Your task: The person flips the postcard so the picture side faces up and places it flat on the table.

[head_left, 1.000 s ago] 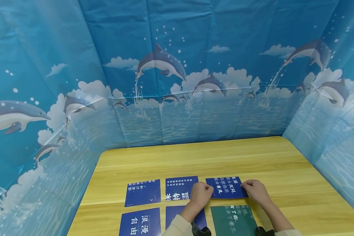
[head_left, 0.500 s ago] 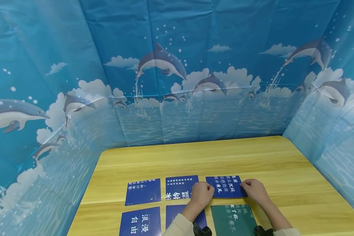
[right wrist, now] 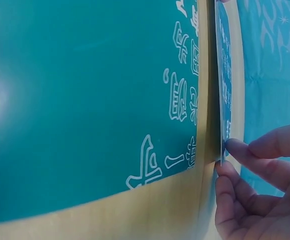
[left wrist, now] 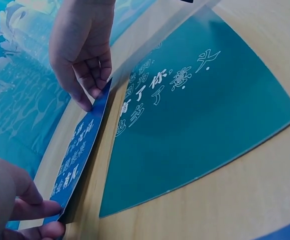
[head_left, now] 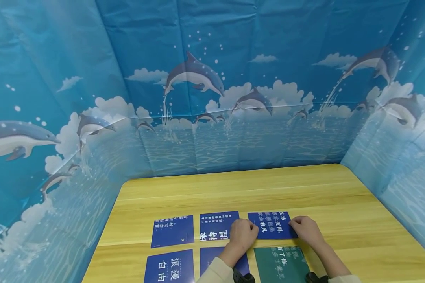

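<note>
Both hands hold a blue card with white Chinese lettering (head_left: 273,227) at the right end of the back row. The left hand (head_left: 242,236) pinches its left edge between thumb and fingers. At the opposite edge, the right hand (head_left: 307,229) pinches it the same way. Seen from the left wrist, the card (left wrist: 79,150) tilts, its near edge raised over the table with shadow below. A green card with white lettering (head_left: 281,265) lies flat just in front, parted from the held card by a strip of wood.
More blue cards lie to the left: one beside the left hand (head_left: 216,226), another at the back left (head_left: 173,231), one at the front left (head_left: 170,267) and one partly under the left forearm (head_left: 210,257). Dolphin-print curtains (head_left: 212,145) enclose the yellow wood table (head_left: 205,190).
</note>
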`<state>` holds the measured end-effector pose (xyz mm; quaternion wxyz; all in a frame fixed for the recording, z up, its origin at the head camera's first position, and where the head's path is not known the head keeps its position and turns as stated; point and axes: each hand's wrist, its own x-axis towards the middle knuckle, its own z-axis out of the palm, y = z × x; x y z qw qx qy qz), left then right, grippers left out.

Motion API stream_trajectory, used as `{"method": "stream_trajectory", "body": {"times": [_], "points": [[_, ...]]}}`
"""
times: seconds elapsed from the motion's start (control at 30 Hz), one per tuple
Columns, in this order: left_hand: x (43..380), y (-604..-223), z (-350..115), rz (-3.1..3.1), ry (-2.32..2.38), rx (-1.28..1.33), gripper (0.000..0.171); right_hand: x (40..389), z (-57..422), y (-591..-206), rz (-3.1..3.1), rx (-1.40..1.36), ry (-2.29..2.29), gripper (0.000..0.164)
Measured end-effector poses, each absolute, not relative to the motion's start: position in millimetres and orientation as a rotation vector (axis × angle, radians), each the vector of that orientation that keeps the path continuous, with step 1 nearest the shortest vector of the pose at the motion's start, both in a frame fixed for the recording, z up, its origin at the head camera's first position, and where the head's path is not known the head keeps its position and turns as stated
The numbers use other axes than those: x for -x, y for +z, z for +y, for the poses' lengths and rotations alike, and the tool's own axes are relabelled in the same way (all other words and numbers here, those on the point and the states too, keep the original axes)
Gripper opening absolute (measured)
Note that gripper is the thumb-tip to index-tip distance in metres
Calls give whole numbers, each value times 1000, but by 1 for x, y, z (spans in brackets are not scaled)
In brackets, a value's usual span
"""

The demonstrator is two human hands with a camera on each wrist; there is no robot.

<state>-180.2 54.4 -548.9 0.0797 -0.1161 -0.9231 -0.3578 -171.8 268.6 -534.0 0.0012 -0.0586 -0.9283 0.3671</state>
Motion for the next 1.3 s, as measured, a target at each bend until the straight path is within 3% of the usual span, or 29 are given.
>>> {"method": "stream_trajectory", "body": {"times": [0.47,0.73,0.97,1.13,1.3], "points": [[182,-552,53,-2738,-1037,398,47,174,267,-532,-2948,144,1141,25],[176,-544,35,-2622,-919,533,48,174,251,-527,-3007,95,892,28],[169,-516,-22,-2477,-736,505,19,177,212,-523,-2811,-87,553,25],[168,-503,-71,-2683,-488,378,46,183,175,-522,-2735,-344,681,57],[170,-505,-104,-2910,-359,357,60,189,154,-515,-2783,-521,620,59]]}}
